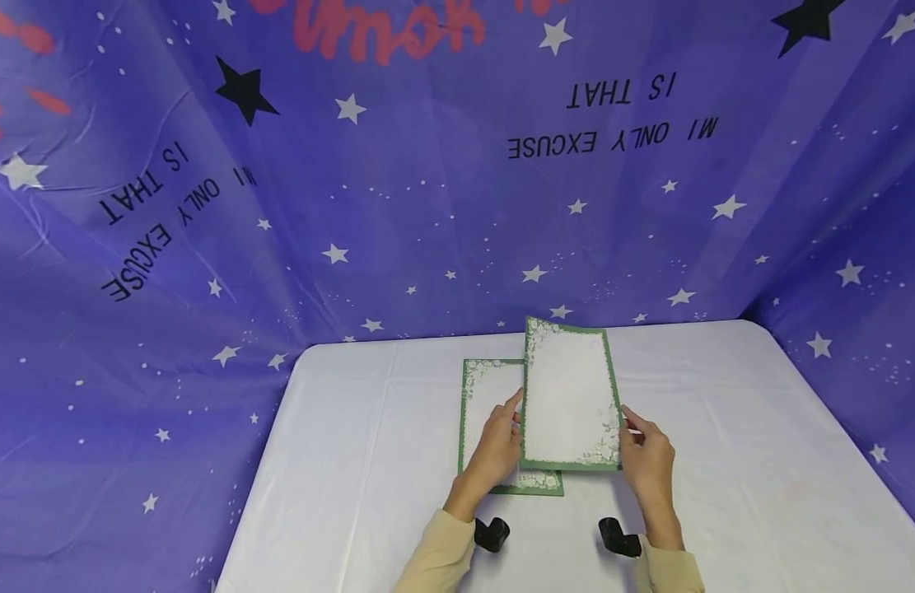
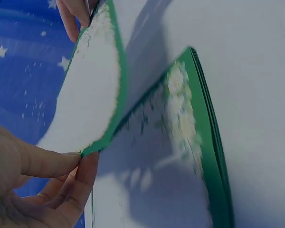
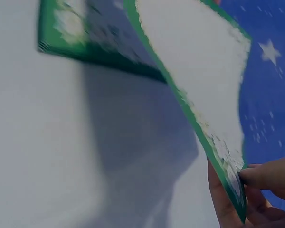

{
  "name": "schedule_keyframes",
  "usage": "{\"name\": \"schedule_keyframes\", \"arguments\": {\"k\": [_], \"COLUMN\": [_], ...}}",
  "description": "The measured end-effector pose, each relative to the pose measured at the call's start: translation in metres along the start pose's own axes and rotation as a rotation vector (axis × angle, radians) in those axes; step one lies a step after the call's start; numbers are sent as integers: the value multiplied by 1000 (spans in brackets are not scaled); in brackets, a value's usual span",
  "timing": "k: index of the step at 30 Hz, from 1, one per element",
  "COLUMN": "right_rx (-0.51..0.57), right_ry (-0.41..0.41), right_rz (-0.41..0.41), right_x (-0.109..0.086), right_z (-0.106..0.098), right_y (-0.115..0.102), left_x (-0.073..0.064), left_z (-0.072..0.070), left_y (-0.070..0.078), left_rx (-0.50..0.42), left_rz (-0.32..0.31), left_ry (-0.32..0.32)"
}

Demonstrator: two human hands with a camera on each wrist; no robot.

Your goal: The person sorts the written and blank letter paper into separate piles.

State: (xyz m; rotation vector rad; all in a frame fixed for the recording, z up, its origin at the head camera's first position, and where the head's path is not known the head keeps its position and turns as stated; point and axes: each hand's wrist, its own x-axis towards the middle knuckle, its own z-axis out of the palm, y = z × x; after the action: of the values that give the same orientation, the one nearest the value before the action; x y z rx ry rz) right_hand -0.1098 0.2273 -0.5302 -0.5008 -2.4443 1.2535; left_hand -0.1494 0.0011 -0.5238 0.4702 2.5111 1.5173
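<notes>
A sheet of paper (image 1: 568,395) with a green edge and white flower print is held up above the table, slightly bent. My left hand (image 1: 499,445) pinches its left edge between thumb and fingers, as the left wrist view shows. At the opposite edge my right hand (image 1: 647,457) pinches the same sheet near a corner. Beneath and to the left lies a stack of matching sheets (image 2: 211,152), its layered green edges visible in the left wrist view. The raised sheet and my left hand hide part of that stack.
A white cloth covers the table (image 1: 746,461). Two black objects, one (image 1: 492,535) by the left wrist and one (image 1: 618,537) by the right, appear near the sleeves. A purple star-printed curtain (image 1: 442,206) rises behind the table and along both sides.
</notes>
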Motion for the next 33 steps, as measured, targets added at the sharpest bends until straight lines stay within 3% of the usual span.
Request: {"name": "schedule_keyframes", "arguments": {"k": [7,18,33], "right_rx": [6,3,-40], "right_ry": [28,33,49], "right_rz": [122,184,270], "right_x": [9,20,25], "right_z": [-24,-43,-62], "right_y": [12,19,41], "left_x": [13,29,30], "left_z": [22,44,72], "left_y": [16,32,36], "left_rx": [-34,28,37], "left_rz": [1,-28,-33], "left_ry": [-54,-122,-137]}}
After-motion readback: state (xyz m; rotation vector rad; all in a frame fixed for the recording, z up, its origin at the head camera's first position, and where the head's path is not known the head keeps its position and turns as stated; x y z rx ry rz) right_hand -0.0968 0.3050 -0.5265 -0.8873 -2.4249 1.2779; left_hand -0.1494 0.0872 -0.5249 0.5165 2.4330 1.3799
